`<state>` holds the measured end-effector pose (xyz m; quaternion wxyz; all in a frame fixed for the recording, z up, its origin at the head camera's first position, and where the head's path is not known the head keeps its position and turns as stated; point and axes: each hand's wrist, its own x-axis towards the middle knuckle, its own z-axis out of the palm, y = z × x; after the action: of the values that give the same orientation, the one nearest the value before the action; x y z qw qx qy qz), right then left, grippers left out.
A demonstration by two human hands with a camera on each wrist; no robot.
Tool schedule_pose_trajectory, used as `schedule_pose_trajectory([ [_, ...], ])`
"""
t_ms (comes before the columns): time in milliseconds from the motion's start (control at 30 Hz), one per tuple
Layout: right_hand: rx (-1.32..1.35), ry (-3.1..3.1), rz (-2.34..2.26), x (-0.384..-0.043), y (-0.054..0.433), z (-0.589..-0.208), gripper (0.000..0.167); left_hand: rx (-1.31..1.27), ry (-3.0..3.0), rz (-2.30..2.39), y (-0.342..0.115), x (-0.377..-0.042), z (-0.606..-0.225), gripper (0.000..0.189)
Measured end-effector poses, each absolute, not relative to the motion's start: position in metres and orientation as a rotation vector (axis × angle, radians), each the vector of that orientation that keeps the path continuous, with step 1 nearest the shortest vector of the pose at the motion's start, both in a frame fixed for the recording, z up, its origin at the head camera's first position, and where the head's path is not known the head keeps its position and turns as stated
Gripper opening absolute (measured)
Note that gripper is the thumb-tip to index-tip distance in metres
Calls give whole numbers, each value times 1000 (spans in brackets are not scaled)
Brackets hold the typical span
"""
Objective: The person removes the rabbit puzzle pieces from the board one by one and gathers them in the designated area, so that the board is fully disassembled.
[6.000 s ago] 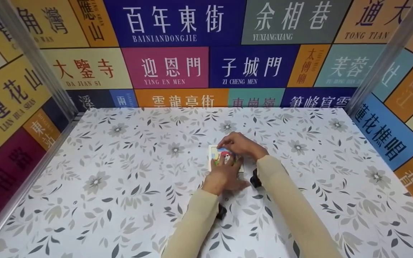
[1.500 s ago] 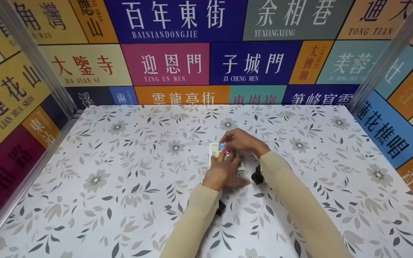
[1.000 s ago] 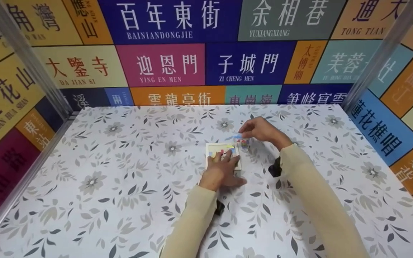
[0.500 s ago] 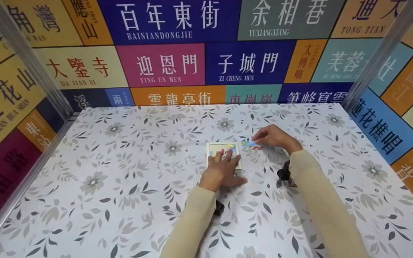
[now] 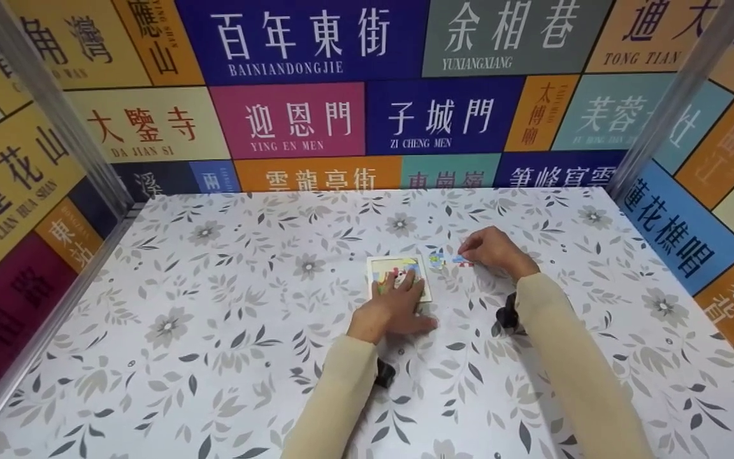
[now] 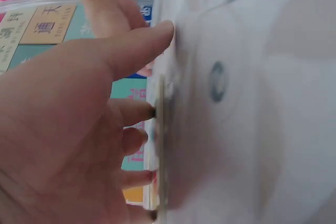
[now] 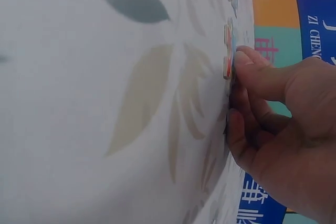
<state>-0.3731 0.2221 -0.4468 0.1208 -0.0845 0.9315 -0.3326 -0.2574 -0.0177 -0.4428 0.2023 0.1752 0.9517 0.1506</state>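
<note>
My left hand (image 5: 394,308) rests on a small jigsaw puzzle in a pale frame (image 5: 370,270), its fingers spread over the colourful picture and its thumb out to the side. The fingers hide part of the picture; a plain pale-yellow area shows near the top. Right of the frame, my right hand (image 5: 496,250) has its fingers bent down at a red and blue puzzle piece (image 5: 463,260). In the right wrist view, thumb and forefinger pinch at this puzzle piece (image 7: 228,56), low on the table. A yellow, green and blue puzzle piece (image 5: 436,259) lies between frame and right hand.
A white floral cloth (image 5: 227,357) covers the table. Panels of coloured street signs (image 5: 303,121) stand along the back and both sides, with clear upright strips (image 5: 679,108) at the corners. Dark wrist-worn devices (image 5: 385,373) sit under the sleeves.
My right hand has lifted pieces out of the frame and carried them right. One piece now lies apart, the other is under the right fingertips. My left hand stays on the puzzle.
</note>
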Motion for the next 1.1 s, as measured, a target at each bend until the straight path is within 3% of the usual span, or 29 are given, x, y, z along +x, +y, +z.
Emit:
schedule_pose_trajectory([
  [267, -303, 2747, -1052, -374, 204, -438, 19, 546, 2590, 485, -29, -262, -439, 70],
  [633, -618, 2678, -990, -372, 163, -444, 18, 597, 2589, 494, -34, -263, -440, 69],
  [1100, -685, 2558, -865, -372, 147, -448, 18, 713, 2602, 454, -40, -266, -441, 62],
])
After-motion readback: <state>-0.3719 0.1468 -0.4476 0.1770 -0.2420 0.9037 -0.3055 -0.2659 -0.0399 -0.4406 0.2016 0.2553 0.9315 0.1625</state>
